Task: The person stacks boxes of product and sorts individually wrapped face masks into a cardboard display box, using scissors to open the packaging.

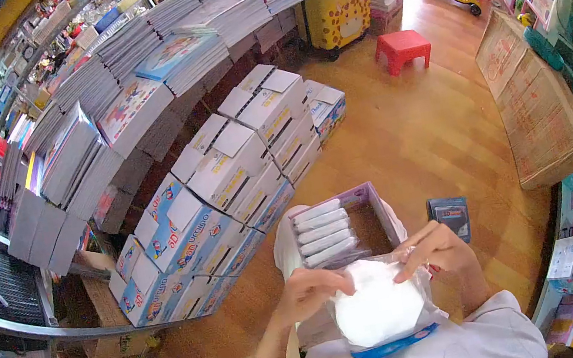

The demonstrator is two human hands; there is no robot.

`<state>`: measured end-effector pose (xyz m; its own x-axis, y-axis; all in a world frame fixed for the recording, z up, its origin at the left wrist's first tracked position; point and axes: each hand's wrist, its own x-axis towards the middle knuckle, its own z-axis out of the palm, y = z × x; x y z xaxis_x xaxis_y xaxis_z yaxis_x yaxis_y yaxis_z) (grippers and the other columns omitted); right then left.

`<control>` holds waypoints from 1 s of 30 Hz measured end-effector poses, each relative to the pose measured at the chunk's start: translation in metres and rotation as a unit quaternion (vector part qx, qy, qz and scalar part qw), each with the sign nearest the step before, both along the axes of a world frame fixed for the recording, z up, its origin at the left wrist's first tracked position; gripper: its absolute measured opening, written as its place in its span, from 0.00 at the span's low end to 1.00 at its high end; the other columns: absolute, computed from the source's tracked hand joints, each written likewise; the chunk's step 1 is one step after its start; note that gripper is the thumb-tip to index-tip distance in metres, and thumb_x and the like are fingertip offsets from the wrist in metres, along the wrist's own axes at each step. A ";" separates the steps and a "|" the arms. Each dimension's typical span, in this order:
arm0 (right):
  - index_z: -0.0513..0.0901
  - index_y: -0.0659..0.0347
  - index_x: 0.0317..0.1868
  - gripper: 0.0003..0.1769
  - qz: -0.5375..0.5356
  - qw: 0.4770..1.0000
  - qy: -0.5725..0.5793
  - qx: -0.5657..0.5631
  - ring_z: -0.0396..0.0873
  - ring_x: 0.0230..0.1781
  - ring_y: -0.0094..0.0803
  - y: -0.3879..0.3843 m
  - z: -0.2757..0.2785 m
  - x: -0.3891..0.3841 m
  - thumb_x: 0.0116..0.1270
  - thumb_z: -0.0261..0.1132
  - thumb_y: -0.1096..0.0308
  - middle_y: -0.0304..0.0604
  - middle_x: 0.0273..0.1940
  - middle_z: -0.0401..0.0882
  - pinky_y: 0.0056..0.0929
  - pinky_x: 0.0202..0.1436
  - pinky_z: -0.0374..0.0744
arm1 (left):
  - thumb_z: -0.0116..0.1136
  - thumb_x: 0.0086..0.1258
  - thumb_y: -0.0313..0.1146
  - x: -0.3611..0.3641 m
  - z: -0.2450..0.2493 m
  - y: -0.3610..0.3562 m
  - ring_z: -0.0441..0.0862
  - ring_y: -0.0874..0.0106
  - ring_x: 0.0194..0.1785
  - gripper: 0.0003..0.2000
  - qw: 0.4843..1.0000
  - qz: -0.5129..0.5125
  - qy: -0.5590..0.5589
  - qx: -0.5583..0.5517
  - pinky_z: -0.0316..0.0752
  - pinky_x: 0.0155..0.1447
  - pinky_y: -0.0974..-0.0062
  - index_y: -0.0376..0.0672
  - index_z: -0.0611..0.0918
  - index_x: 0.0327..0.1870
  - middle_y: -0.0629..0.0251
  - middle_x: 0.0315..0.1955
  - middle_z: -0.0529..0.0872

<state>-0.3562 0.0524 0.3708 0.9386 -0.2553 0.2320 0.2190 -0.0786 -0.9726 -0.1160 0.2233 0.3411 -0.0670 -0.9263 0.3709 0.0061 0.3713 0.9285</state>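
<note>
A clear plastic packet with bright white contents (pixel 380 308) is held in front of my chest; what the contents are is washed out by glare. My left hand (pixel 308 294) pinches its upper left edge, fingers bent inward. On the upper right edge, my right hand (pixel 436 253) grips the same packet with thumb and fingers closed. A blue strip (pixel 394 344) shows along the packet's lower end. Just beyond my hands, an open purple-edged cardboard box (pixel 379 211) rests at my legs. Several slim white wrapped packets (pixel 323 233) lie in a row in its left side.
Stacked cartons (pixel 216 182) stand to the left, below rows of piled books (pixel 140 105). A dark flat package (pixel 450 219) lies on the wooden floor (pixel 406 130) near my right hand. Farther off are a red stool (pixel 402 50), a yellow suitcase (pixel 338 17) and a leaning brown carton (pixel 537 102).
</note>
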 end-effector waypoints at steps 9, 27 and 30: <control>0.75 0.67 0.21 0.05 -0.100 0.989 0.012 -0.111 0.83 0.39 0.41 0.012 -0.019 0.019 0.51 0.55 0.82 0.52 0.44 0.84 0.27 0.44 0.78 | 0.60 0.66 0.22 -0.001 0.019 0.007 0.77 0.71 0.56 0.13 0.996 0.025 -0.051 0.075 0.70 0.62 0.74 0.39 0.73 0.49 0.59 0.53 0.79; 0.74 0.66 0.59 0.39 -0.030 0.994 -0.053 0.091 0.70 0.63 0.49 0.013 -0.035 0.003 0.59 0.66 0.41 0.61 0.62 0.69 0.38 0.67 0.64 | 0.68 0.62 0.22 -0.053 -0.006 0.017 0.79 0.78 0.49 0.21 0.970 0.182 0.094 0.129 0.76 0.46 0.81 0.42 0.62 0.26 0.46 0.52 0.84; 0.60 0.65 0.72 0.58 -0.161 0.966 0.051 0.197 0.68 0.66 0.45 0.028 -0.038 -0.003 0.51 0.70 0.34 0.57 0.67 0.65 0.37 0.69 0.64 | 0.65 0.63 0.18 -0.058 -0.017 0.004 0.80 0.69 0.54 0.13 0.952 0.260 0.154 0.053 0.76 0.54 0.75 0.41 0.69 0.32 0.46 0.56 0.81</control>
<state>-0.3592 0.0803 0.3328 0.8082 -0.5881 -0.0314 0.1467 0.2528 -0.9563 -0.1744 0.2269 0.3246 0.5081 -0.8374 0.2016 0.1241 0.3028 0.9449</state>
